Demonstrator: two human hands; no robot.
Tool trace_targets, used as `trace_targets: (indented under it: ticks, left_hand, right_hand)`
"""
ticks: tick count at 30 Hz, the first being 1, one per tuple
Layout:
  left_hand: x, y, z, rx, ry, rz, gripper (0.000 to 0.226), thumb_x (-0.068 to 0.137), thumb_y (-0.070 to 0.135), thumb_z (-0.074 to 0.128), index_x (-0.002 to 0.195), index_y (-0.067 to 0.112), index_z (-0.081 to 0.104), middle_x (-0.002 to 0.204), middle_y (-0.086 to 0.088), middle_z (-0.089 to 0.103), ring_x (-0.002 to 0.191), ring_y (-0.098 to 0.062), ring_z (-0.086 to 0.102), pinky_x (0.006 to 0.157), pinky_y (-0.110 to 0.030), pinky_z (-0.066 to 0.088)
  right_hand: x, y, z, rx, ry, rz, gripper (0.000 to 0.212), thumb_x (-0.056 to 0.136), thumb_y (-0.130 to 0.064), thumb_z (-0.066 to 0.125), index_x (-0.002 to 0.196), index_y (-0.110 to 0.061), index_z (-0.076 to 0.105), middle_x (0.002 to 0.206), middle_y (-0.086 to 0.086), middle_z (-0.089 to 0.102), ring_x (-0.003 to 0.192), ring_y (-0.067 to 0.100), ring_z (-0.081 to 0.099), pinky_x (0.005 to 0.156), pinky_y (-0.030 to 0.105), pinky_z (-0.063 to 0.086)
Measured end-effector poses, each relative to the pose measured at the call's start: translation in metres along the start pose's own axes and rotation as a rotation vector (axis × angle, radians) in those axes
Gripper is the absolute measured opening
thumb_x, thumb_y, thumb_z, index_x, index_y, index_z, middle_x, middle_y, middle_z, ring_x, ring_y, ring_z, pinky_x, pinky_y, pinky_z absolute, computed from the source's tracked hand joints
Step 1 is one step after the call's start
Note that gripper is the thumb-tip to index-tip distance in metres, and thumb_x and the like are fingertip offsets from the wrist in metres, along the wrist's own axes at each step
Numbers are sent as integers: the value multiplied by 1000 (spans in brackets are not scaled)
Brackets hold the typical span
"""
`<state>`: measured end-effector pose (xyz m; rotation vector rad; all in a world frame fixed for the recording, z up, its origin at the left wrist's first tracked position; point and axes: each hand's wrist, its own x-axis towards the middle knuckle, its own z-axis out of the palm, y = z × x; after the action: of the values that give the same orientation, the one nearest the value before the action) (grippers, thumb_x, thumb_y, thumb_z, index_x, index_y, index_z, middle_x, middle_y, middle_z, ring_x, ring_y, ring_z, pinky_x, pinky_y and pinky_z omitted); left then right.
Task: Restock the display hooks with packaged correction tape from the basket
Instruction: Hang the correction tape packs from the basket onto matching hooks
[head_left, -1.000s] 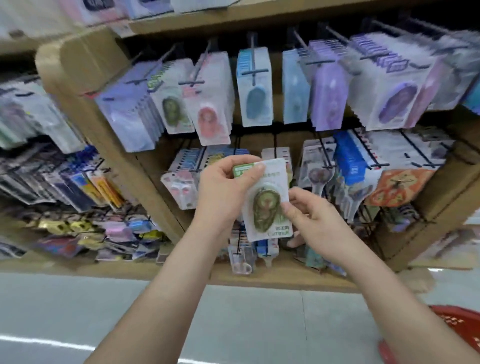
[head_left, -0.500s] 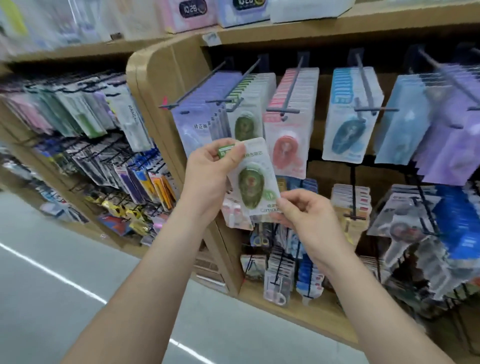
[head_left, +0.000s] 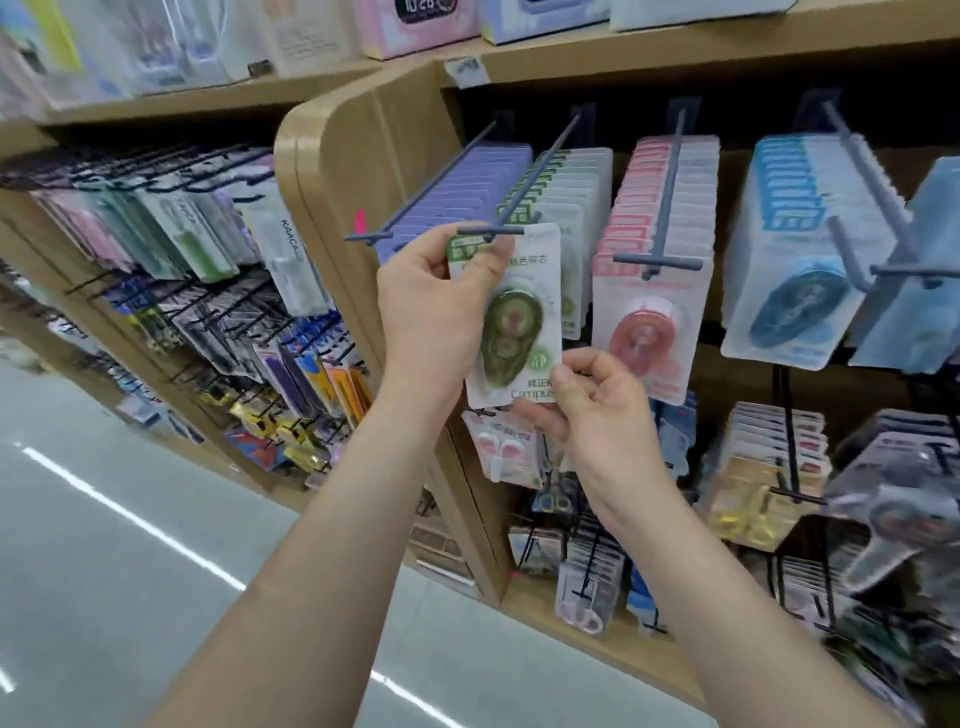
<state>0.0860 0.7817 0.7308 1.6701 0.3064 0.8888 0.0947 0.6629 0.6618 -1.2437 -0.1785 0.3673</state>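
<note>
The left grip (head_left: 431, 312) pinches the pack (head_left: 519, 332) by its top, at the hook (head_left: 491, 229) tip; the right grip (head_left: 602, 415) pinches its bottom corner. Green tape, white card.

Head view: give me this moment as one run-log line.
step: hanging green correction tape pack | left hand: pinches top corner | right hand: pinches bottom edge | pack top at hook crossbar | threaded: cannot tell

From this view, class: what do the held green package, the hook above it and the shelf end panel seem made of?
Green package: shiny clear plastic blister on printed card, probably. Hook: thin grey rod, probably coated metal, matte. End panel: wood-look laminate, probably; smooth, rounded corner.
</note>
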Motion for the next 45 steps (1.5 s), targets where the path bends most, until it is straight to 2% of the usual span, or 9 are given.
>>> trace_targets:
  ticks: [4,7,11,13,17,24,33,40,45]
  left_hand:
    - [7,-6,-7,9,-61,-33,13,87,16,75,77,21,68,70,7,67,67,-6,62,63,-26,54]
    - [15,-7,-8,30,-168,-10,6,88,16,74,85,15,69,73,5,66,64,-1,59,60,-19,49]
    - [27,-10,-10,39,-256,36,8,85,25,76,89,21,70,79,-15,69,69,-23,61,71,-45,56]
    - [31,-9,-12,27,-307,34,11,83,28,76,89,22,70,83,-16,70,78,-34,64,77,-49,56]
    - [35,-10,-16,-43,-435,-82,7,90,26,70,94,26,64,95,-1,71,89,-19,67,84,-43,57]
    - [17,-29,-45,8,-500,85,42,100,17,54,131,40,39,71,5,56,54,-9,48,54,-21,40]
    - [21,-41,-58,558,-503,264,35,96,17,57,130,27,62,94,9,69,86,-10,65,81,-34,54]
    - [23,-58,-65,543,-293,348,26,92,13,61,116,21,69,85,9,60,70,-6,53,72,-24,46]
    - [26,-65,-61,522,-293,372,28,92,11,63,117,19,69,87,7,60,74,-8,51,72,-24,45]
  right_hand:
    - [-1,5,4,-71,64,-45,20,103,-7,46,87,-16,54,59,-21,64,68,12,72,70,20,59]
    - [-3,8,9,-46,155,-67,22,102,-6,48,83,-16,54,58,-13,61,67,17,72,71,23,59]
    - [-8,8,21,34,193,-98,21,101,-6,50,81,-11,55,52,-17,51,52,9,65,85,45,57]
    - [-13,6,29,22,192,-145,18,99,-12,55,82,-10,60,55,-17,54,52,6,63,76,37,60]
    - [-17,10,44,-126,271,-186,19,96,-17,61,79,-9,64,59,-8,61,57,9,64,55,24,58]
    - [-15,13,53,-269,493,-256,24,99,-23,59,80,-8,58,52,16,56,37,17,57,34,23,38]
    - [33,22,56,-447,590,-274,19,101,-26,55,82,-27,55,69,6,65,49,11,68,51,34,57]
    - [73,36,47,-430,688,-285,10,97,-33,55,95,-24,59,79,4,66,69,26,70,64,51,59]
    - [82,33,45,-114,723,-195,7,99,-26,59,95,-20,59,78,-1,63,69,16,70,68,30,60]
